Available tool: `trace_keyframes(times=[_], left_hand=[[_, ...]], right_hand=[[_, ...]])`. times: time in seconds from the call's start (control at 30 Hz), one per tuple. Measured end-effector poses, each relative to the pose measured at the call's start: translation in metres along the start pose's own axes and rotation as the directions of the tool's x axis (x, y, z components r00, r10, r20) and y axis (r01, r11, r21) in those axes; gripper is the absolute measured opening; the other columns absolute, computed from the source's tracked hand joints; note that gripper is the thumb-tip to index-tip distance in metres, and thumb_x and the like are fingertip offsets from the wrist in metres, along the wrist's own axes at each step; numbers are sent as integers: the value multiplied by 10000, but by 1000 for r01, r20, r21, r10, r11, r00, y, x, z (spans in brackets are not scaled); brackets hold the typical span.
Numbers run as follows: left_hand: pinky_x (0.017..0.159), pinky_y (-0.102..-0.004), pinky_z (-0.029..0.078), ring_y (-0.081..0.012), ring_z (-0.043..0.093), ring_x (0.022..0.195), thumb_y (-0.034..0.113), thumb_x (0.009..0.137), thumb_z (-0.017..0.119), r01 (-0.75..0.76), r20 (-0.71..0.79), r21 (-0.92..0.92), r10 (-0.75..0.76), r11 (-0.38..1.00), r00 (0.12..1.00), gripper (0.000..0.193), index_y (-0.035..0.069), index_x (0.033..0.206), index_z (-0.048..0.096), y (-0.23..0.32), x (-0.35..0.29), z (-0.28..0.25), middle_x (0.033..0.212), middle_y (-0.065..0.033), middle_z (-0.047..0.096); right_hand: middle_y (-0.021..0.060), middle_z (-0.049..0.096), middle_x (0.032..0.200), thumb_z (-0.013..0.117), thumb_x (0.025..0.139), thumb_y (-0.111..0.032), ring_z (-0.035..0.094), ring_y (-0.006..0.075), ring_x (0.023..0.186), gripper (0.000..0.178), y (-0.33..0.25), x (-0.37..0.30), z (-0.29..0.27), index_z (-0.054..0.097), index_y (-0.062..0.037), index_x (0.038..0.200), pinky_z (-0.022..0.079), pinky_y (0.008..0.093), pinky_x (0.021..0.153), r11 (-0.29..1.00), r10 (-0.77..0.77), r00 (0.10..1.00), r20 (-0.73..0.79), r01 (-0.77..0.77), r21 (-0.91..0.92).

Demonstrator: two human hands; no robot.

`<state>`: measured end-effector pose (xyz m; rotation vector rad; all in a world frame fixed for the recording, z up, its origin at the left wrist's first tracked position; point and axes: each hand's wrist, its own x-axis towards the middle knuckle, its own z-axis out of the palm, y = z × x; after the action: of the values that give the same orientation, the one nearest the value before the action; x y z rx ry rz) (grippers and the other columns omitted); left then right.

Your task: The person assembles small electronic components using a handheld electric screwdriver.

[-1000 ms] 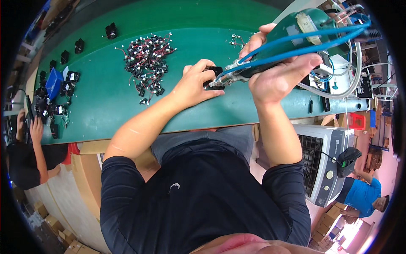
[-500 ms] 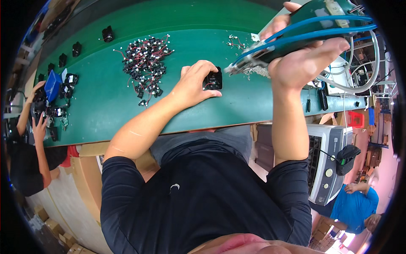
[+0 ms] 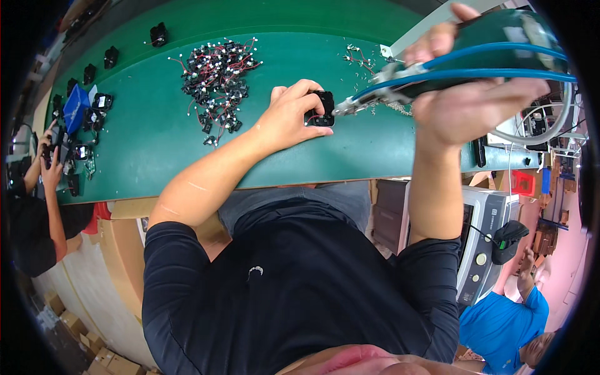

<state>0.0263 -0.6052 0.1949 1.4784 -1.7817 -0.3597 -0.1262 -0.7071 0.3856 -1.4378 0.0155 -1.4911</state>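
My left hand (image 3: 289, 114) is closed around a small square black plastic housing (image 3: 326, 100), holding it on the green table. Its fingers cover the housing's left part. In my right hand (image 3: 459, 115) lies a dark green power screwdriver (image 3: 481, 36) with two blue tubes along it. The palm is under the tool and the fingers reach over its far side; the hand is partly blurred. The screwdriver's metal tip (image 3: 342, 110) points left and is right at the housing's right edge; I cannot tell whether they touch.
A heap of small black parts with red wires (image 3: 215, 78) lies left of centre. Loose screws (image 3: 400, 107) are scattered under the screwdriver. Black units and a blue bin (image 3: 76, 107) stand at the left, where another person's hands (image 3: 51, 156) work. A white machine (image 3: 487, 244) stands at the right.
My right hand and the screwdriver have shifted to the right and tilted, the tip now level with the housing. My left fingers have closed further over the housing.
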Motion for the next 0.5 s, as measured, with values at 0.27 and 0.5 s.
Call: trace_keyframes(times=[0.27, 0.5], left_hand=[[976, -394, 340, -261, 590, 1118, 355, 706, 919, 0, -30, -49, -2, 999, 1000, 368, 123, 872, 686, 4, 2, -1, 1261, -73, 601], [975, -394, 345, -253, 591, 1132, 365, 715, 913, 20, -9, -37, -20, 999, 1000, 376, 116, 873, 681, 7, 3, -3, 1253, -73, 605]], right_hand=[[104, 574, 724, 128, 778, -1011, 545, 210, 581, 1207, 28, -41, -15, 568, 28, 1208, 486, 321, 556, 949, 311, 949, -43, -308, 65], [104, 572, 725, 130, 774, -1013, 548, 206, 594, 1203, 32, -45, -17, 568, 19, 1213, 493, 324, 568, 950, 309, 950, -52, -305, 73]])
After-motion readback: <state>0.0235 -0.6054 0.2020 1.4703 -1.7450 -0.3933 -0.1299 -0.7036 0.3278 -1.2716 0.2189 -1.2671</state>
